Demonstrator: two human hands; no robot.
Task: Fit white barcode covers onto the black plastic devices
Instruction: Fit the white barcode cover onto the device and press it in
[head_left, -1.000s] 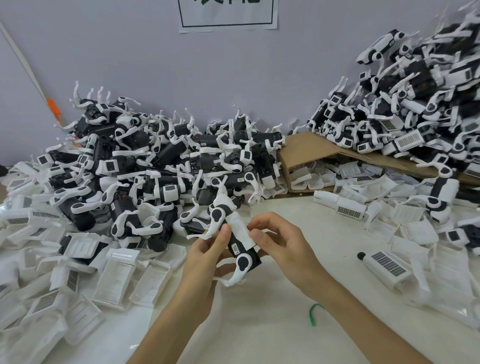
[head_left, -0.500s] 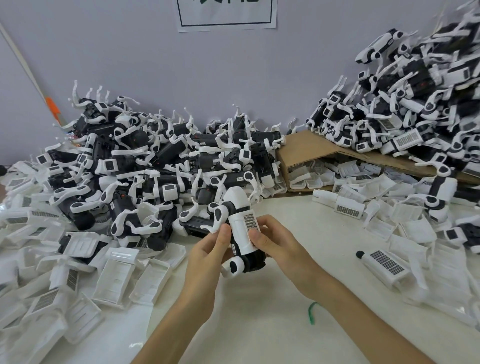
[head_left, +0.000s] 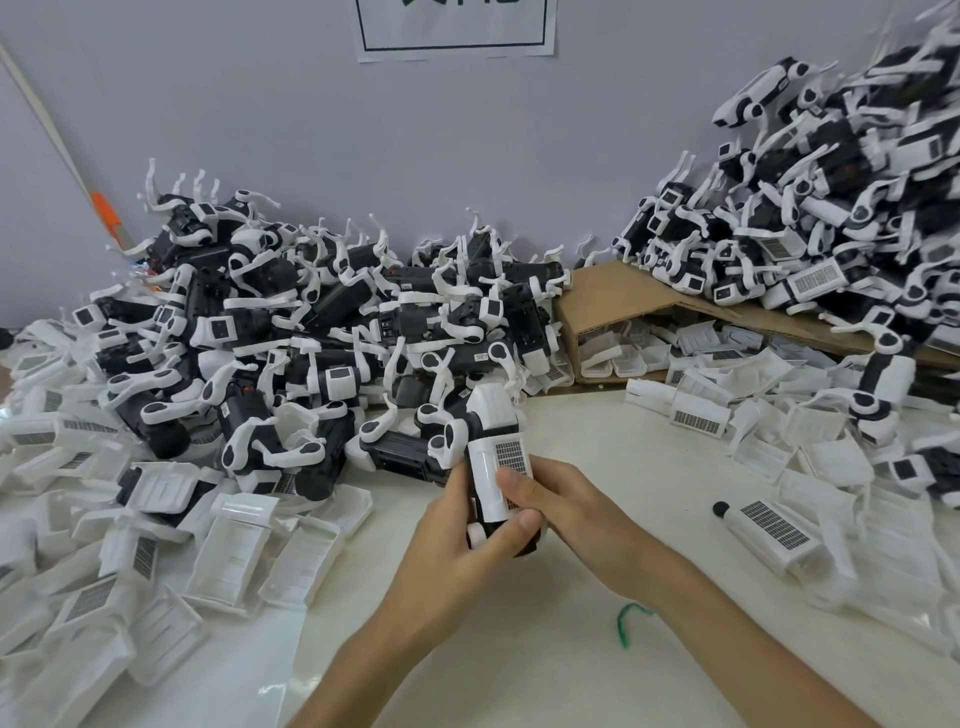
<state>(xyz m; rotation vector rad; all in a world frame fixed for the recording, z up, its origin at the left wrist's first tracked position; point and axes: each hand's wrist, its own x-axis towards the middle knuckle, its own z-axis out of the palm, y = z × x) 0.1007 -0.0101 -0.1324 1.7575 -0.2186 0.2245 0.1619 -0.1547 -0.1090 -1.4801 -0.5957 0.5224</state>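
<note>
White surface (head_left: 519, 675), before the device pile (head_left: 337, 322): left hand (head_left: 452, 551) grip wraps the black device (head_left: 531, 544) as brace, right hand (head_left: 571, 504) grip pinches its white barcode cover (head_left: 491, 478), apparently seating it.

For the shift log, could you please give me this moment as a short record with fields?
Held: black device, white barcode cover on it
Left hand: grips the device's lower end, thumb across it
Right hand: holds the device, thumb pressing the cover
Left pile: black devices
Right pile: devices with barcode covers, on cardboard
Loose covers: on the table, both sides
</note>
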